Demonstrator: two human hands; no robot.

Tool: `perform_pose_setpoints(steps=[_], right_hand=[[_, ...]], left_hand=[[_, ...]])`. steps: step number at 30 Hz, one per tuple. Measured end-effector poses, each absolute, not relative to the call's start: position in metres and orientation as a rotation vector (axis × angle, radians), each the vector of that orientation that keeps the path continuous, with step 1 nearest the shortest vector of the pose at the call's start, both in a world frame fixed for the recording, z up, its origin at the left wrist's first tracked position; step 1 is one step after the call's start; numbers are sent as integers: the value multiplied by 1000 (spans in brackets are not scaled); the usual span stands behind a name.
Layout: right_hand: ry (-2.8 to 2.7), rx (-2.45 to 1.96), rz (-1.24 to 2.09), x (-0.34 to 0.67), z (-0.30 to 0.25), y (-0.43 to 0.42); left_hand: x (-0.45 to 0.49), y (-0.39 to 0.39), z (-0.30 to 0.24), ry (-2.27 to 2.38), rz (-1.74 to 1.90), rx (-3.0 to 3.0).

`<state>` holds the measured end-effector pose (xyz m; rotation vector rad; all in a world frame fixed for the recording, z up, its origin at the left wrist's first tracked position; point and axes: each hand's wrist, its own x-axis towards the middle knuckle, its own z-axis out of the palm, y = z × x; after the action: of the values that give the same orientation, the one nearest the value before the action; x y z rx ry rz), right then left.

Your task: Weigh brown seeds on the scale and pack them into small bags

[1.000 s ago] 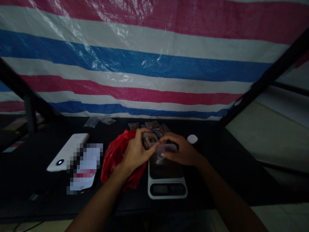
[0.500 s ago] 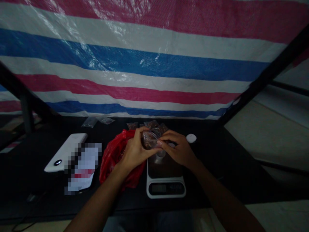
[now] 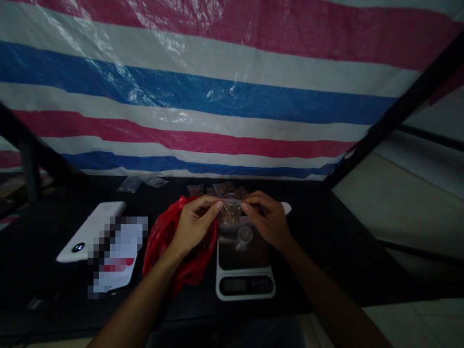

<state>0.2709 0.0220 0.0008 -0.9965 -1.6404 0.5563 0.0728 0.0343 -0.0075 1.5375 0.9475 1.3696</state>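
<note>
Between my two hands a small clear zip bag [image 3: 230, 213] with brown bits in its lower part is stretched by its top edge. My left hand [image 3: 198, 220] pinches the left corner between thumb and fingers. The right corner is gripped by my right hand [image 3: 267, 217]. Below the bag stands a white kitchen scale [image 3: 244, 258] with a dark plate, bearing a small clear cup [image 3: 245, 235]. A red plastic bag [image 3: 165, 227] lies open beside the scale, partly hidden by my left forearm. Several filled zip bags [image 3: 224, 187] lie behind my hands.
A white power bank [image 3: 97, 220] with a round display and a blurred-out phone-like object [image 3: 125, 261] lie at the left. Flat clear bags [image 3: 130, 183] rest near the back edge. A white round item [image 3: 286, 208] sits right of my hand. Striped sheeting [image 3: 217, 106] rises behind the black table.
My hands have spread to opposite corners of the zip bag, which now hangs level and faces me. The cup on the scale has come into fuller view. The camera view has shifted slightly.
</note>
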Motion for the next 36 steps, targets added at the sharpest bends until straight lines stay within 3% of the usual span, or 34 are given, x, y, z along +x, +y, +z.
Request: perform_pose_setpoints(steps=[16,36], right_hand=[[-1684,-941,606,265,2,17],[-1759,-897,519,264,6,14]], left_hand=[[74,27,-1,969,1460,1817],[75,25,3,826,1350,1738]])
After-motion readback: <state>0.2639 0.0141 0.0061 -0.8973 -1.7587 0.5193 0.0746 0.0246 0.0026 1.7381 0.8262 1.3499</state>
